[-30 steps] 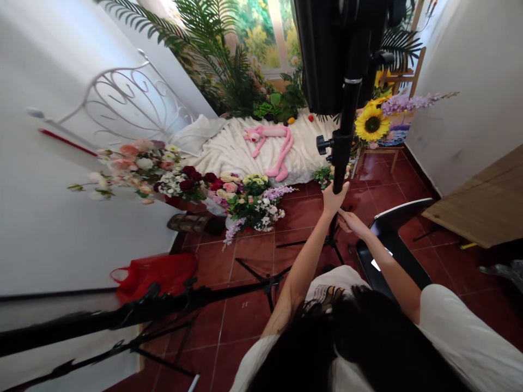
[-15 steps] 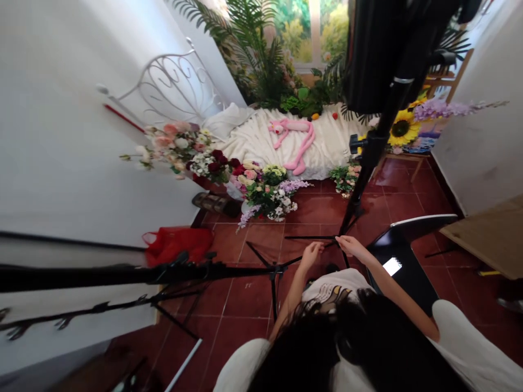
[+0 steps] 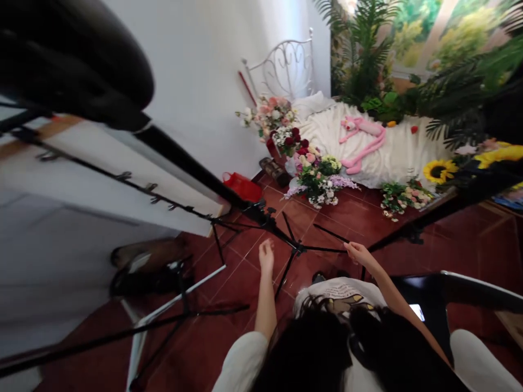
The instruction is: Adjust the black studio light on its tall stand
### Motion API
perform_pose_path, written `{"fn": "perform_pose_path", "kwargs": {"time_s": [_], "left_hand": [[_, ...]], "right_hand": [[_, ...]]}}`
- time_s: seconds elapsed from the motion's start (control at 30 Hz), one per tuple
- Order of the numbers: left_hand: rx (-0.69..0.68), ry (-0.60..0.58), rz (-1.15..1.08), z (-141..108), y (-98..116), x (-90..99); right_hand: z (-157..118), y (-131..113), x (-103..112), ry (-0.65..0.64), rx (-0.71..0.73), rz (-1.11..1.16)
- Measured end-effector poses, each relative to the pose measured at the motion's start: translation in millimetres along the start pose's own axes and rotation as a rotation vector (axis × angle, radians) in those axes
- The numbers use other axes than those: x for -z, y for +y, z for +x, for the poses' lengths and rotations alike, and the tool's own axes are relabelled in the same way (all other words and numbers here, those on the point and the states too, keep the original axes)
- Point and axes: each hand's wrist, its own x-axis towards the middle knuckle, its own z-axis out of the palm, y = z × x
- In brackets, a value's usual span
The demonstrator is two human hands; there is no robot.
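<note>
My left hand [image 3: 266, 253] is raised over the tiled floor, left of the tripod legs. Its fingers are loosely bent and a little apart, and nothing shows in them. Thumb and fingertips of my right hand [image 3: 358, 256] are pinched together; whatever they hold, if anything, is too small to make out. In the view, the pinch is beside a black stand leg [image 3: 330, 233], but whether it touches cannot be told. Between the hands and slightly beyond them is the hub of a black tripod stand [image 3: 299, 248]. A second black stand [image 3: 414, 235] rises at the right.
Ahead, flower bouquets [image 3: 312, 179] stand before a cream-draped bed [image 3: 404, 158] bearing a pink plush toy [image 3: 370, 128]. A red bag [image 3: 244, 188] lies by the wall. A phone [image 3: 417, 312] rests on a black surface [image 3: 433, 291] at right. A clip rail [image 3: 151, 188] crosses the left.
The view has turned left, so the bed and flowers sit farther right. My left hand has moved left, away from the right hand. My right hand stays pinched.
</note>
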Motion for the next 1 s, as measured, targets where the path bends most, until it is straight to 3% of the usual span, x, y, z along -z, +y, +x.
{"fn": "perform_pose_path", "kwargs": {"time_s": [0.07, 0.17, 0.27, 0.33, 0.43, 0.53, 0.73, 0.87, 1.0], "left_hand": [[-0.075, 0.161, -0.144, 7.1, 26.5, 0.8], [-0.256, 0.288, -0.335, 19.0, 69.1, -7.5], [-0.271, 0.291, -0.461, 34.5, 99.4, -19.8], [-0.294, 0.243, -0.549, 44.9, 108.9, -26.7], [-0.289, 0.192, -0.64, 55.3, 111.5, -32.7], [-0.302, 0.216, -0.644, 57.8, 109.3, -35.0], [-0.337, 0.282, -0.6, 56.1, 106.8, -38.1], [-0.339, 0.301, -0.59, 57.3, 106.1, -40.3], [-0.351, 0.36, -0.581, 58.6, 105.8, -42.4]], "right_hand": [[6.3, -1.4, -8.8, -0.045, -0.001, -0.043], [15.1, -4.0, -20.4, -0.118, 0.015, -0.096], [24.9, -8.4, -31.0, -0.178, 0.016, -0.154], [33.9, -14.2, -39.5, -0.234, 0.013, -0.199], [54.4, -31.3, -59.1, -0.333, 0.039, -0.24], [83.1, -57.7, -91.5, -0.413, 0.1, -0.223], [138.7, -103.3, -174.3, -0.311, 0.135, -0.12], [160.3, -109.3, -208.8, -0.353, 0.179, -0.008], [172.3, -101.8, -220.4, -0.372, 0.216, 0.16]]}}
